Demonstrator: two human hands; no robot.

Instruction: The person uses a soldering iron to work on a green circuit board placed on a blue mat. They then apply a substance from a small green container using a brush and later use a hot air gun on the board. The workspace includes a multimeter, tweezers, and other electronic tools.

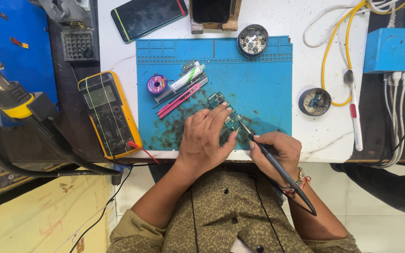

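A small green circuit board (pixel 220 101) lies on the blue work mat (pixel 258 79). My left hand (pixel 206 138) rests on the mat with its fingertips pressing on the board's near end. My right hand (pixel 277 152) grips a black soldering iron (pixel 273 158) like a pen. The iron's metal tip touches the board just right of my left fingertips. The iron's black cord runs back past my wrist.
A solder spool (pixel 157 85), a white tube (pixel 187 78) and a pink knife (pixel 182 97) lie on the mat's left part. A yellow multimeter (pixel 109 114) sits left of the mat. Two round tins (pixel 252 40) (pixel 314 101), a toothbrush (pixel 354 112), a phone (pixel 148 17), a blue box (pixel 392 49) surround it.
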